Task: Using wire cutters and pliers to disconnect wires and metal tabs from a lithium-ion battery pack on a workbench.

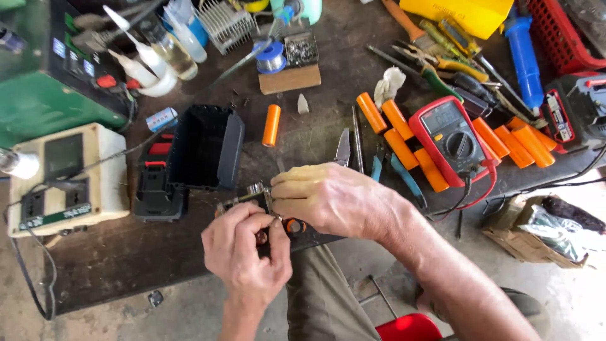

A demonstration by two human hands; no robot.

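My right hand (328, 199) grips a small black battery holder assembly (252, 199) with an orange cell end (294, 225) showing under the fingers, at the near edge of the workbench. My left hand (243, 249) pinches a small metal part against that assembly from below. A black plastic battery-pack shell (205, 146) stands open just beyond the hands, beside a black and red pack base (154, 183). A single orange cylindrical cell (271, 125) lies past them.
Several orange cells (404, 136) flank a red multimeter (451, 139) on the right. Pliers, screwdrivers and a knife (343, 148) lie around. A beige tester box (63, 177), green machine (50, 76), glue bottles (154, 60) and solder spool (273, 58) sit left and back.
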